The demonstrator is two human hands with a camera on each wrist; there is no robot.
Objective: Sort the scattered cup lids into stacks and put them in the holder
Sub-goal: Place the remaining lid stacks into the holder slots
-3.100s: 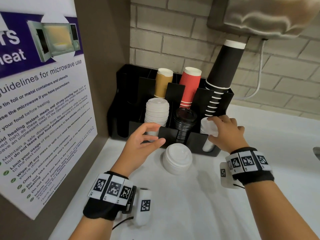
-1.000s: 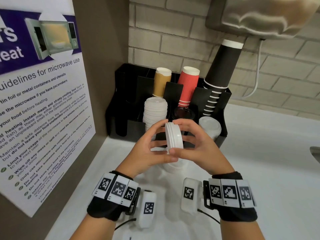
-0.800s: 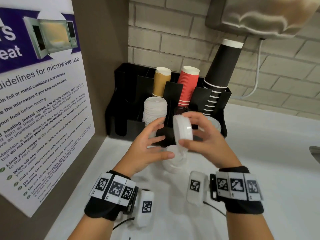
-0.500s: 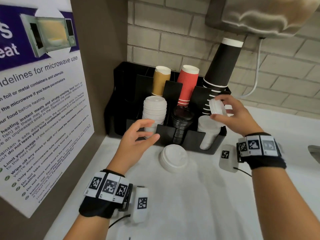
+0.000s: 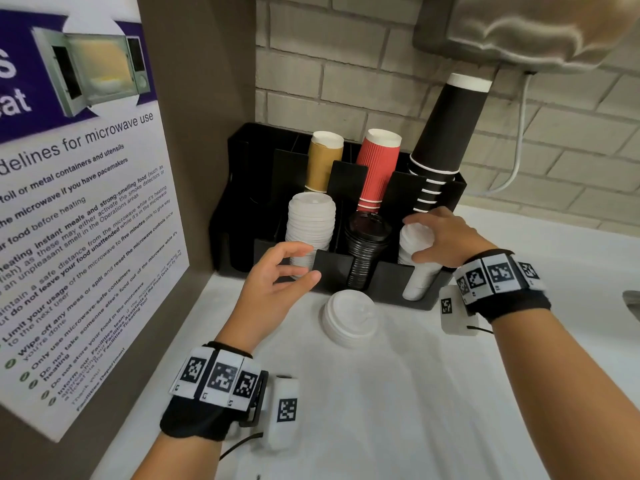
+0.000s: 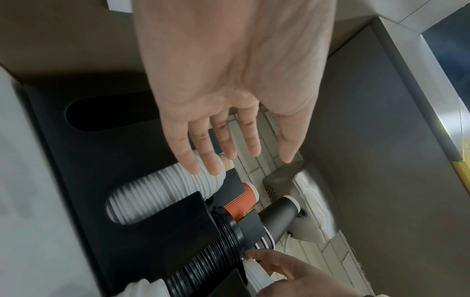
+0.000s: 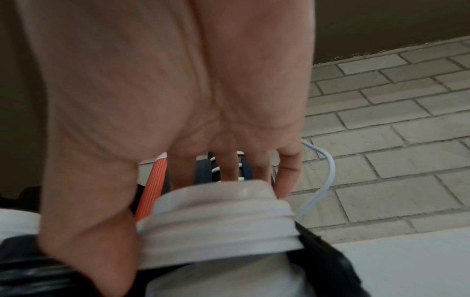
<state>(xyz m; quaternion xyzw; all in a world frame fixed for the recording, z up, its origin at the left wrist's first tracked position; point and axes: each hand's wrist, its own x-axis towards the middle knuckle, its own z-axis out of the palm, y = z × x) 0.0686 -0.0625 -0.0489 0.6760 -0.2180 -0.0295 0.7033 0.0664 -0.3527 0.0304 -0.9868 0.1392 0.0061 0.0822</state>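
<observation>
A black holder (image 5: 332,261) stands against the brick wall with a tall white lid stack (image 5: 311,223) on the left, a black lid stack (image 5: 367,247) in the middle and a shorter white lid stack (image 5: 415,282) on the right. My right hand (image 5: 414,237) grips the top white lid (image 7: 216,221) of that right stack, thumb on the near rim and fingers over the far rim. My left hand (image 5: 304,263) hovers empty with spread fingers before the left stack (image 6: 162,193). A small pile of white lids (image 5: 349,317) lies on the counter in front of the holder.
Tan cups (image 5: 323,161), red cups (image 5: 377,168) and tall black cups (image 5: 446,133) stand in the holder's rear slots. A brown panel with a microwave poster (image 5: 69,202) closes the left side. A dispenser (image 5: 519,26) hangs overhead. White counter (image 5: 415,410) spreads in front.
My right hand carried a white lid from in front of me to the right stack and lowered it on top. The left hand let go and drew back to the left.
</observation>
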